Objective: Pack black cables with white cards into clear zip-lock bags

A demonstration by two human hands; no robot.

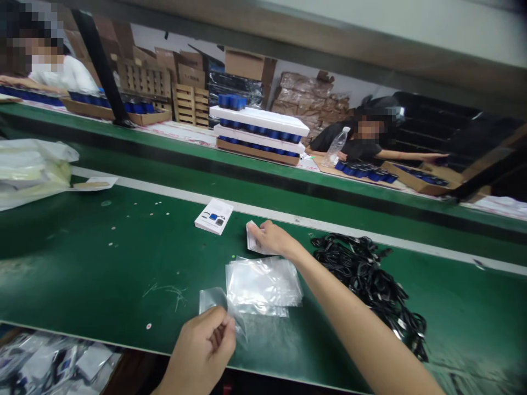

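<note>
My left hand (206, 348) is closed on a clear plastic bag (212, 299) near the front edge of the green table (123, 274). Farther back, my right hand (272, 237) grips a small stack of white leaflets (252, 241), partly hidden under the fingers. Between the two hands lies a pile of flat clear plastic bags (263, 282). A second stack of printed leaflets (214, 215) sits to the left of my right hand, with pictures of a blue item and cables on top.
Coiled black cables (366, 280) lie heaped right of my right forearm. A box of filled bags (53, 365) stands below the front edge at left. A large plastic bag (33, 170) rests at far left. Across the table, two people work beside trays of blue items (263, 131).
</note>
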